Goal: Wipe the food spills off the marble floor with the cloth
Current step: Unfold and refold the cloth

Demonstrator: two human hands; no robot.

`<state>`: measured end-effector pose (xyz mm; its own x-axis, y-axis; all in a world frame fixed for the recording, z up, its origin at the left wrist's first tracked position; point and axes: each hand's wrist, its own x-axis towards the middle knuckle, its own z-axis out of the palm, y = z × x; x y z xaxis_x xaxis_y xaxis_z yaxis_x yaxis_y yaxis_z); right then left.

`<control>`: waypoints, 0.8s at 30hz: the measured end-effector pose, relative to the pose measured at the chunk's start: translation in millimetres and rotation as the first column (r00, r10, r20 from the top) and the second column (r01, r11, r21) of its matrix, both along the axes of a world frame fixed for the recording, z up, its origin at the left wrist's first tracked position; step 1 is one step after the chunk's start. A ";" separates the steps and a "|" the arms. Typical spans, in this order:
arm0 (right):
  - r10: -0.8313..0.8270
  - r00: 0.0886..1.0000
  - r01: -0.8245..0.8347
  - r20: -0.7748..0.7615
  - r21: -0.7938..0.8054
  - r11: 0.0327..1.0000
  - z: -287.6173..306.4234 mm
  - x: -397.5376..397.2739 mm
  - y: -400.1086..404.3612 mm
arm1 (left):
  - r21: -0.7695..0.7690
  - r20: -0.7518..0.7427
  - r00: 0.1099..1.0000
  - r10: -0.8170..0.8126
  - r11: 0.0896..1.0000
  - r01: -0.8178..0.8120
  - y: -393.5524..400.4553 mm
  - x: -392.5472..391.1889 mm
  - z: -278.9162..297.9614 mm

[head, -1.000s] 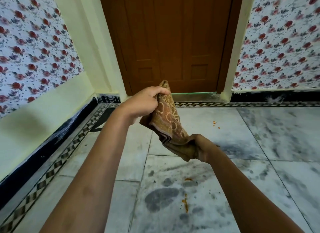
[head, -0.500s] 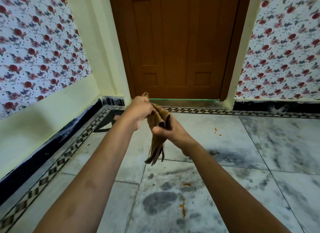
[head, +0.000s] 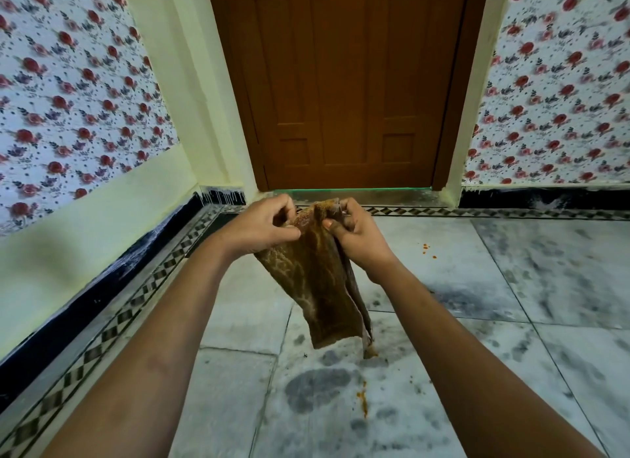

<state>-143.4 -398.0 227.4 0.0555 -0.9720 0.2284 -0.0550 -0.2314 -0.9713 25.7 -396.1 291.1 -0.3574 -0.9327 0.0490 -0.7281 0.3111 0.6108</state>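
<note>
Curled fingers of the left hand (head: 262,224) and right hand (head: 358,234) pinch the cloth (head: 317,287) top; orange spills (head: 364,398) lie at six o'clock below it.

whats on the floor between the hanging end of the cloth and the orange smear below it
In the head view, only bare marble floor with dark grey mottling lies between the cloth hanging from both hands and the orange smear; nothing else is there.
</note>
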 end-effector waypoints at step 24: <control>-0.121 0.541 -0.541 0.832 0.454 0.708 -70.5 -43.6 21.5 | 0.289 -0.786 0.589 0.186 0.953 0.085 -9.4 7.9 18.1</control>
<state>-187.0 -376.6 156.9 0.4082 -0.8538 -0.3230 0.7213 0.5185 -0.4591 33.7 -405.5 309.1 -0.2505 -0.9674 0.0380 0.0881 0.0163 0.9960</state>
